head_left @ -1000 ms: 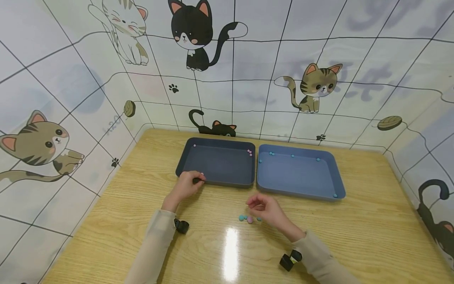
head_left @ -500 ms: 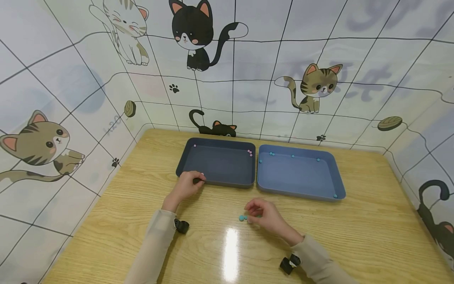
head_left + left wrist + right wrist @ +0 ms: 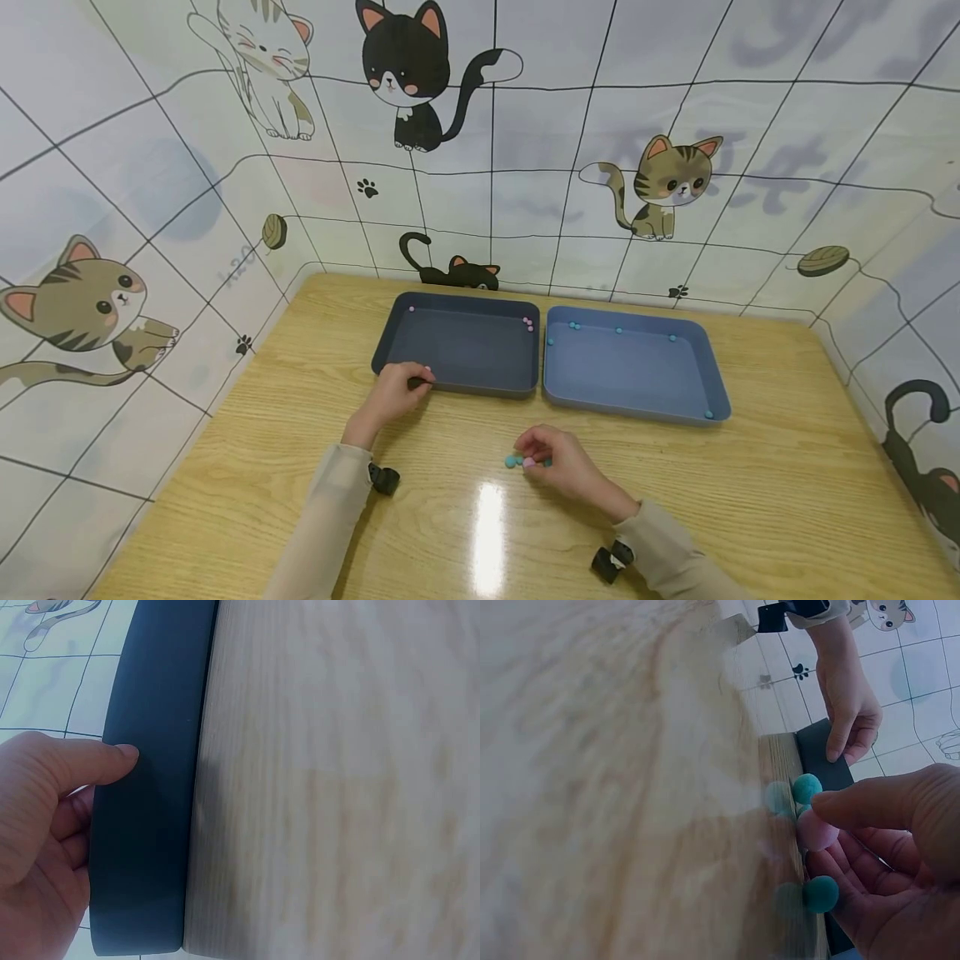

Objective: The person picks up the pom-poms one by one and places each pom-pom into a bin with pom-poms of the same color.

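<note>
My left hand grips the near wall of the dark tray, thumb outside and fingers on the inner side. Over the table in front of the trays, my right hand has its thumb and index finger around a pink pom-pom, pinching it at table level. Close beside it lie turquoise pom-poms: one past the thumb, a smaller one partly hidden behind the pink, and another beneath the fingers. Several small pink pom-poms lie in the dark tray.
Right of the dark tray stands a blue tray holding several turquoise pom-poms along its edges. Both trays sit at the back of the wooden table, near a wall printed with cats. Each wrist wears a small black camera.
My right hand has lowered slightly toward the person, and its fingers have come around the pink pom-pom. The left hand has stayed on the dark tray's wall.
</note>
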Motion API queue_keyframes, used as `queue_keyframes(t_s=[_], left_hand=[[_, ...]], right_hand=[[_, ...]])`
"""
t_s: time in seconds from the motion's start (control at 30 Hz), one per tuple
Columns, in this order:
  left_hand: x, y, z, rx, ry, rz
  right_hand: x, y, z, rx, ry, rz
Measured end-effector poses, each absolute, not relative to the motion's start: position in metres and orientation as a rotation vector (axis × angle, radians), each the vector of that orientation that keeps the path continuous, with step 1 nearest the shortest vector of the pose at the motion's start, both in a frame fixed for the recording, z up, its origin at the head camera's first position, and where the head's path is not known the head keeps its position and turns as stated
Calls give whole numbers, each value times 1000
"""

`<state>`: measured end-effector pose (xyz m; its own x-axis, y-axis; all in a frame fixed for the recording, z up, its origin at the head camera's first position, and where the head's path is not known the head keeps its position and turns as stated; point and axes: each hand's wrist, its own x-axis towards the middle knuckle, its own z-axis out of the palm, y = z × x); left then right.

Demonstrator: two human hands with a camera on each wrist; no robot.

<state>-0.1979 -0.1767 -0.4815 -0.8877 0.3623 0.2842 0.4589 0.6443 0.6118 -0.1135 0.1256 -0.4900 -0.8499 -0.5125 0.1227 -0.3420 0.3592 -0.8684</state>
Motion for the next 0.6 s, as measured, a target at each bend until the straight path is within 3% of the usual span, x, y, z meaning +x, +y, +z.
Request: queue_keyframes(t_s=[0.6], left_hand=[[-198, -177, -482, -699, -2710, -1082]], right_hand=[[-124, 127, -480, -740, 2450, -1550]])
